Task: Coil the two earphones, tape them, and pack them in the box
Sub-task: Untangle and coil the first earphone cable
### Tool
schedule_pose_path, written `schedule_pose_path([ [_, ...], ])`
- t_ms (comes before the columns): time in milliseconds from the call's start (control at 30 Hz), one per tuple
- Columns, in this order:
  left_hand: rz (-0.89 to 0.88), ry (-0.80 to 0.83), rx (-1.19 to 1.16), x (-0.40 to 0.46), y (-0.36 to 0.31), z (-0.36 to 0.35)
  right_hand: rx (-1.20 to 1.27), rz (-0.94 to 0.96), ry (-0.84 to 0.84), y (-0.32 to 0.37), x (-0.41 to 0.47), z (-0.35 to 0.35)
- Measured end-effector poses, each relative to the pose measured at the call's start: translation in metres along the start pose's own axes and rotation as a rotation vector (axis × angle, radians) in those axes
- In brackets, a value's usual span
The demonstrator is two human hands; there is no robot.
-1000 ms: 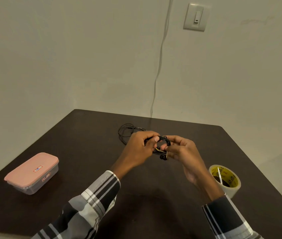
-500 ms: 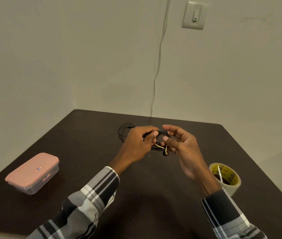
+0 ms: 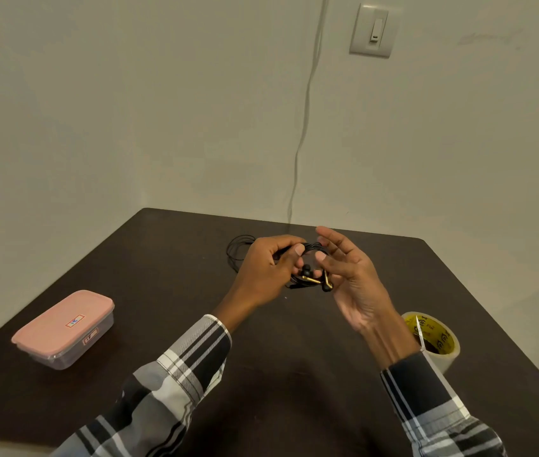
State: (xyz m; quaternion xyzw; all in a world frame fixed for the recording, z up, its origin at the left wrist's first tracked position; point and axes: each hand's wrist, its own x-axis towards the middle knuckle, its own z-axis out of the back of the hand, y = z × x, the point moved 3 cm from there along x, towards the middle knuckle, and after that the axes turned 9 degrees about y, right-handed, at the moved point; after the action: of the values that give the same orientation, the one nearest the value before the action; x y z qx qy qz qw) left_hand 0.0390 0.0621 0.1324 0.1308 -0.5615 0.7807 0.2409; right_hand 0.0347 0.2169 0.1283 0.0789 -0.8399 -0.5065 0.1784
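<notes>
Left hand [image 3: 266,270] pinches a coiled black earphone w/ gold-stemmed buds [image 3: 311,275] above the middle of the dark brown table [image 3: 169,258], thumb and fingers curled round the cable bundle; right hand [image 3: 352,282] is just right of it, palm up, fingers loosely spread, thumb tip touching the coil. A 2nd loose black earphone cable [image 3: 236,250] lies on the table just beyond the left hand. Clear plastic box w/ pink lid [image 3: 63,328], shut, sits near left; roll of clear tape w/ yellow core [image 3: 436,341] near right, by the right wrist.

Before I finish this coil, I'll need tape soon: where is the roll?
In the head view the tape roll sits on the table at the right, near its right edge, just beyond the right sleeve and wrist.
</notes>
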Motion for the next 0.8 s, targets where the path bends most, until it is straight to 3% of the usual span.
schedule_pose_path([
  [200,0.029,-0.06,-0.047,-0.0008,0.0005,0.0001,-0.013,0.036,0.03,-0.0014,0.0015,-0.0041],
  [400,0.065,-0.051,-0.192,-0.0028,0.0012,0.0012,-0.136,0.069,-0.057,-0.0017,-0.002,-0.0031],
  [600,0.117,-0.108,-0.326,-0.0035,0.0028,0.0018,-0.48,0.128,-0.207,-0.0038,-0.0074,-0.0007],
  [800,0.14,-0.14,-0.337,-0.0024,0.0001,0.0054,-0.694,0.202,-0.25,-0.0055,-0.0056,0.0018],
])
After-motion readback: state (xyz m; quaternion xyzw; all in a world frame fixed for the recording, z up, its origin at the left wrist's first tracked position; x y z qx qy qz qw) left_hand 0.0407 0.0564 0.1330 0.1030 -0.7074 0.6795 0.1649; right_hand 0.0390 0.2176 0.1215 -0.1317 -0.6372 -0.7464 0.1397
